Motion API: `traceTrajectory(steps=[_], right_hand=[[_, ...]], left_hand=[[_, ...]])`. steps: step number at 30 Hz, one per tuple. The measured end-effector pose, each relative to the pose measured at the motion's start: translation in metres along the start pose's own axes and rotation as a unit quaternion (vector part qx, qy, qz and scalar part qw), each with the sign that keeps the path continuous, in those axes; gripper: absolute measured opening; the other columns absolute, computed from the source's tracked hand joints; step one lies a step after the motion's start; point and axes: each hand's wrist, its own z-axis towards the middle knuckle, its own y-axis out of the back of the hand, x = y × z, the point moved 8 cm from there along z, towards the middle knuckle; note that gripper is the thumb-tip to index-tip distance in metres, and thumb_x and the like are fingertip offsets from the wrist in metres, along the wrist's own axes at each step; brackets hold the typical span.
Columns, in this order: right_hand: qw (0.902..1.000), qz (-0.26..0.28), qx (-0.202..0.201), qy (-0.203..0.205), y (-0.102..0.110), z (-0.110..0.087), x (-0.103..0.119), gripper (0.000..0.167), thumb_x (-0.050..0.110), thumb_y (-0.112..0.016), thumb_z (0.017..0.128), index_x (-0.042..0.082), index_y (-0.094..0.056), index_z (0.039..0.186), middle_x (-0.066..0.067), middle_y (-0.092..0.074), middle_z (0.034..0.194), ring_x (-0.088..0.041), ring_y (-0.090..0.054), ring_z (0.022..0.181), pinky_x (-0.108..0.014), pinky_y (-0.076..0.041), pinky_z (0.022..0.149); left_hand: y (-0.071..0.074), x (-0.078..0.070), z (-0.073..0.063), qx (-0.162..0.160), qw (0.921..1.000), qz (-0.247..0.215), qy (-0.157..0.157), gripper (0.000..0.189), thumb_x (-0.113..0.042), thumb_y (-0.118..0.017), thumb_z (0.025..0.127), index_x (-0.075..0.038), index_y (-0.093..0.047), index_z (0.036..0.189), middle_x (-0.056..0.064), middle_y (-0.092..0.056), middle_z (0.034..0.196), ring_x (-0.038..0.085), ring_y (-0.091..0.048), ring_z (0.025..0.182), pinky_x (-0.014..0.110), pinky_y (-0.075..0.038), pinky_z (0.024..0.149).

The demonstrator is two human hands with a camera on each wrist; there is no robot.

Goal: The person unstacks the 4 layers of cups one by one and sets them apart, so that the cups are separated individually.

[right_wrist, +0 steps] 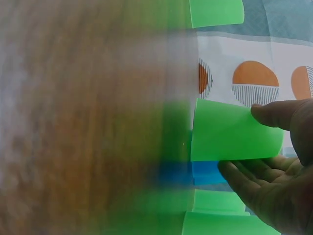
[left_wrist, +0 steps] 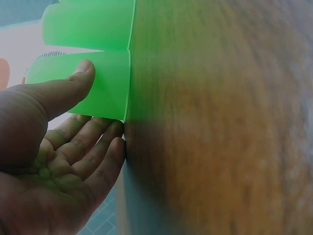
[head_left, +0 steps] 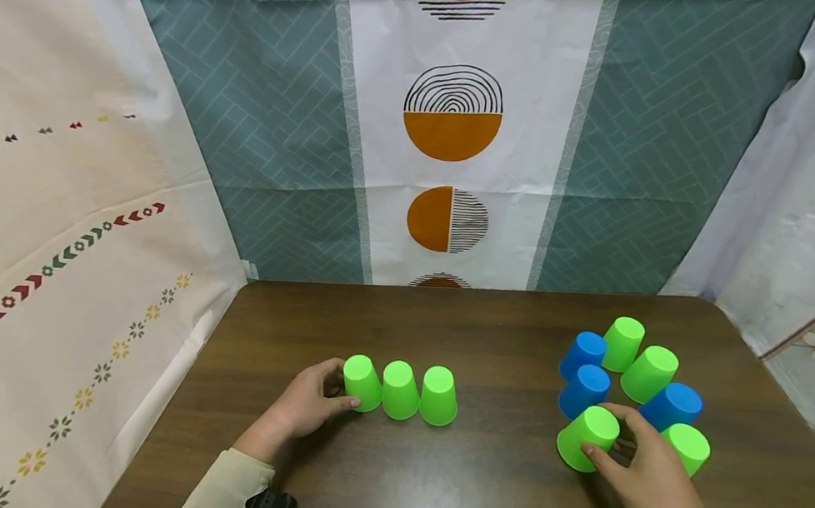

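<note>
Closest to the camera is a pale sleeve (head_left: 231, 481) with a black wrist strap (head_left: 269, 505), on the near side of the row of three green cups (head_left: 401, 392). The left hand (head_left: 312, 404) has thumb and fingers around that row's left-end cup (head_left: 362, 384); right of the row, the right hand (head_left: 643, 471) grips a separate green cup (head_left: 588, 438) by its sides. They're all upside down, I'd guess because the wide rim stands steadier and the taper suits a grip. Also right of the row: three blue cups (head_left: 584, 391) and three more green cups (head_left: 650, 374). The bench (head_left: 485, 498) is dark wood, kinda shiny in front of the row; behind it hangs teal-and-white cloth (head_left: 534, 134), with cream cloth (head_left: 43, 204) off to its left.
</note>
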Motion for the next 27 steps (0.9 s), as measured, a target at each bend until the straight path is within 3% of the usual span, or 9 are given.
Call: traceTrajectory(steps=[7,19,27], right_hand=[[0.9999,-0.006,0.011,-0.006,-0.0026,0.0006,-0.0032,0.061,0.028,-0.085,0.091,0.002,-0.057,0.139,-0.018,-0.069,0.125,-0.04,-0.069,0.111,-0.055,-0.058,0.088],[0.9999,-0.003,0.012,0.0,-0.0044,-0.0004,-0.0033,0.062,0.018,-0.087,0.089,-0.004,-0.056,0.138,-0.025,-0.067,0.126,-0.045,-0.065,0.113,-0.066,-0.053,0.091],[0.9998,-0.003,0.02,-0.003,-0.0044,-0.0002,-0.0033,0.063,0.019,-0.085,0.091,-0.005,-0.054,0.139,-0.027,-0.065,0.129,-0.047,-0.063,0.115,-0.068,-0.051,0.092]], left_hand=[[0.0002,0.0014,-0.0017,0.003,1.0,0.003,-0.002,0.041,-0.017,-0.087,0.089,-0.01,-0.065,0.123,0.002,-0.073,0.115,0.026,-0.07,0.111,0.052,-0.055,0.099],[-0.0007,0.0011,-0.002,0.003,1.0,0.005,-0.006,0.042,-0.018,-0.086,0.089,-0.01,-0.065,0.124,0.003,-0.073,0.116,0.026,-0.07,0.111,0.053,-0.054,0.1],[-0.0005,-0.0006,-0.0026,0.004,1.0,0.006,-0.004,0.042,-0.018,-0.086,0.089,-0.01,-0.065,0.125,0.004,-0.073,0.117,0.027,-0.07,0.113,0.054,-0.054,0.1]])
